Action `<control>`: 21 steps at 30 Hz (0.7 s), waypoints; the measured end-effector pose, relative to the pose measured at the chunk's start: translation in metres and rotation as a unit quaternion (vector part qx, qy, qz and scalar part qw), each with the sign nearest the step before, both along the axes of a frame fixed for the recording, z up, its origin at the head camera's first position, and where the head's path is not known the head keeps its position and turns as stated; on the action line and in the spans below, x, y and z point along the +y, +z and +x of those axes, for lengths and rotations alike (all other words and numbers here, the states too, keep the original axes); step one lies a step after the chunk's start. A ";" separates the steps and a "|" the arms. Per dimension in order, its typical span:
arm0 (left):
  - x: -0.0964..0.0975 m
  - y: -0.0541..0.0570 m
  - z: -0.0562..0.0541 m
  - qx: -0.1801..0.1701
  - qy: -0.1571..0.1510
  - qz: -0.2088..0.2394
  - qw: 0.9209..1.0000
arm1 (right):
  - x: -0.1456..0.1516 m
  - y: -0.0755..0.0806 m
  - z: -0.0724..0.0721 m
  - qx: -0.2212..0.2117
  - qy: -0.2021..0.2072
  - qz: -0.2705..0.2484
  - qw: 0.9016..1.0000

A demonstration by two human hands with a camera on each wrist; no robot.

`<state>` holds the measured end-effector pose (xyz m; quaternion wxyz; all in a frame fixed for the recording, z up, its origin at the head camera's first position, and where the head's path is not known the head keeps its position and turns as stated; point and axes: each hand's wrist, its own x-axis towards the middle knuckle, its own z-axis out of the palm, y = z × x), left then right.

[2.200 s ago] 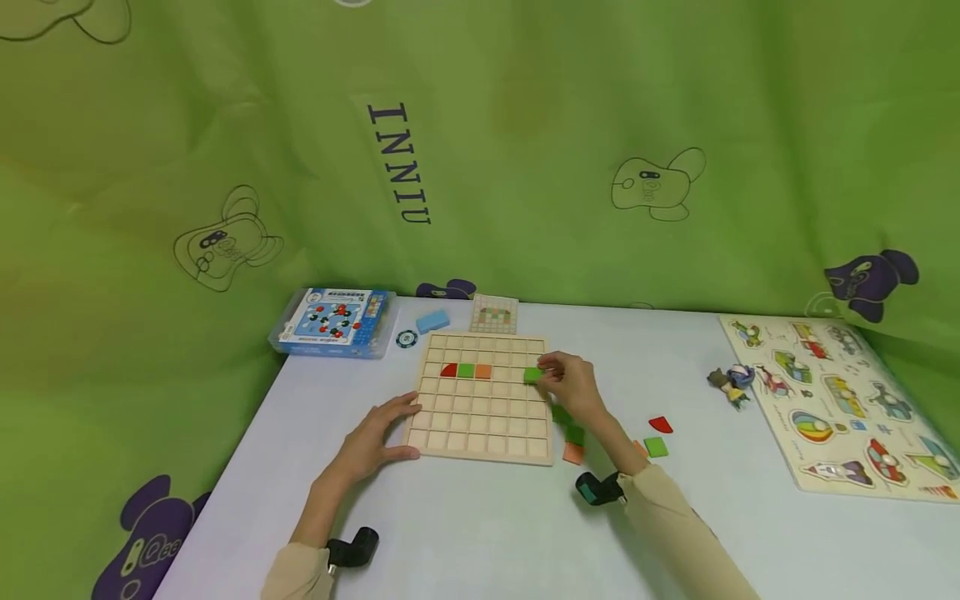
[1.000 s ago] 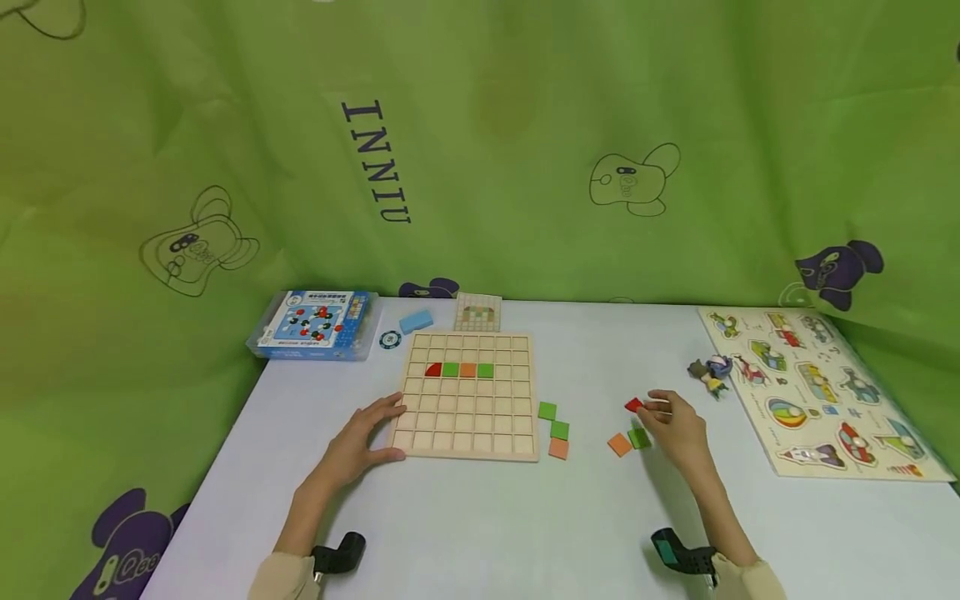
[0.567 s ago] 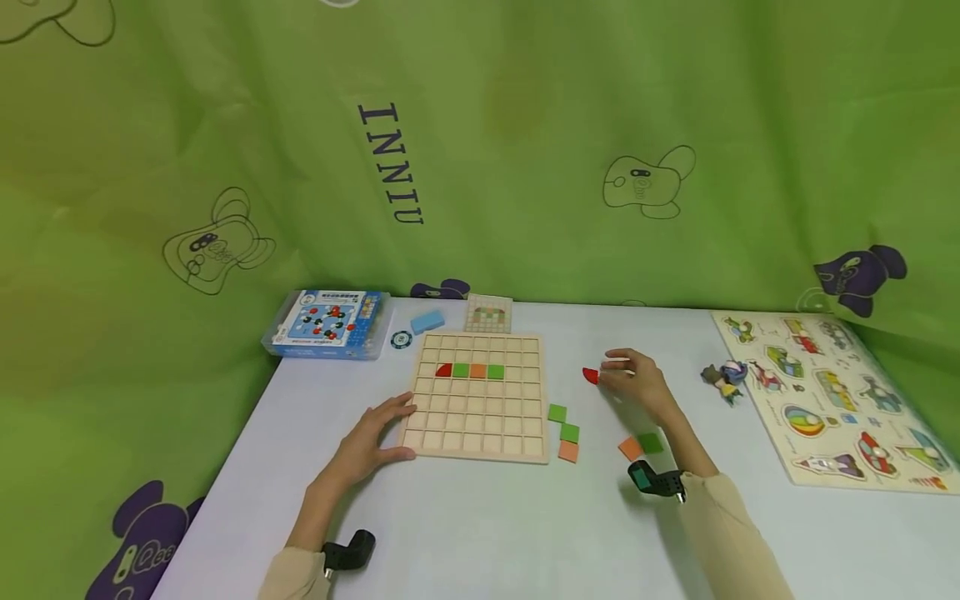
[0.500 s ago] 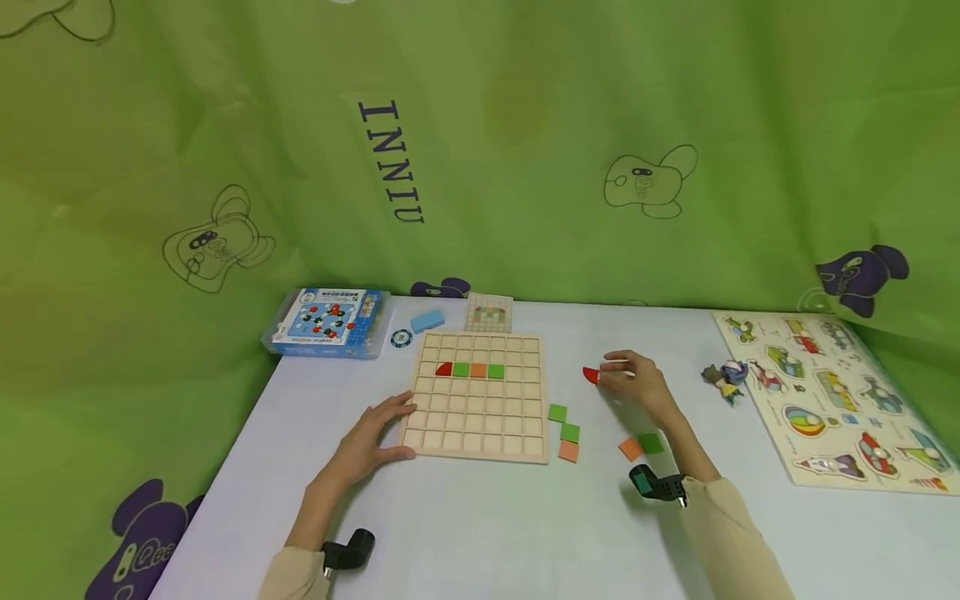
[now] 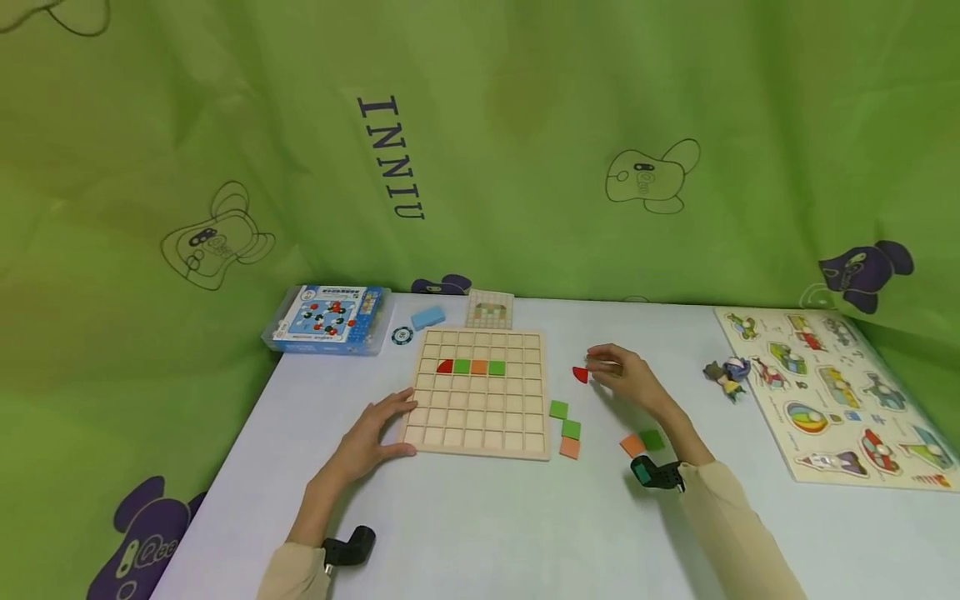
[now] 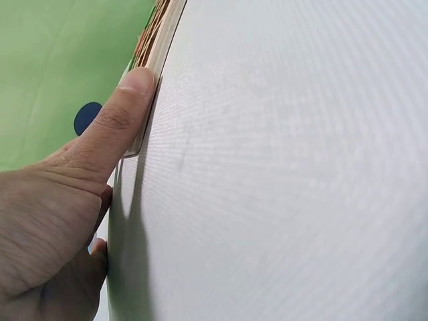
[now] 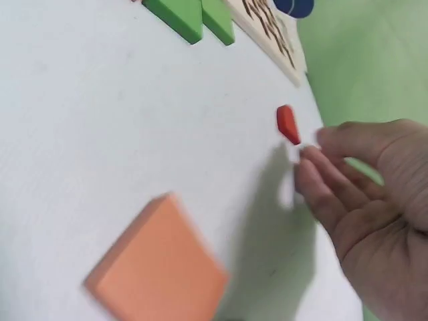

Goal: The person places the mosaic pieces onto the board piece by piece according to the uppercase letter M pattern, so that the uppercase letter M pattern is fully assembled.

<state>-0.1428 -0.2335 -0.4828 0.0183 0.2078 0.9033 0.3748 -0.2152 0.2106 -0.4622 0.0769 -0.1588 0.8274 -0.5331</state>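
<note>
Fingertips of my right hand (image 5: 626, 379) pinch a small red quarter-circle tile (image 5: 580, 375) by its edge, right of the grid board. In the right wrist view the red tile (image 7: 287, 125) shows just beyond the thumb and fingertips. The wooden grid board (image 5: 480, 425) carries a row of tiles: a red quarter-circle tile (image 5: 446, 367), a green square (image 5: 462, 367), an orange square (image 5: 479, 367) and another green square (image 5: 497, 367). My left hand (image 5: 363, 442) rests against the board's left side, fingers extended; its thumb (image 6: 124, 110) presses the edge near the front corner.
Beside the board's right edge lie two green tiles (image 5: 571, 429) and an orange tile (image 5: 570, 448). Another orange tile (image 5: 632, 445) and green tile (image 5: 652, 440) lie farther right. A pattern card (image 5: 491, 310), blue block (image 5: 428, 317), chip (image 5: 402, 335), boxed set (image 5: 327, 321), figurines (image 5: 727, 377) and picture puzzle (image 5: 840, 400) surround them.
My right hand has set a green tile into the row, picked up the red quarter-circle tile and brought it left toward the board. My left hand has stayed at the board's edge.
</note>
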 end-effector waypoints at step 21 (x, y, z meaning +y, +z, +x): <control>0.000 -0.004 -0.001 -0.007 0.005 -0.007 1.000 | -0.039 -0.019 0.011 0.140 0.001 0.109 0.984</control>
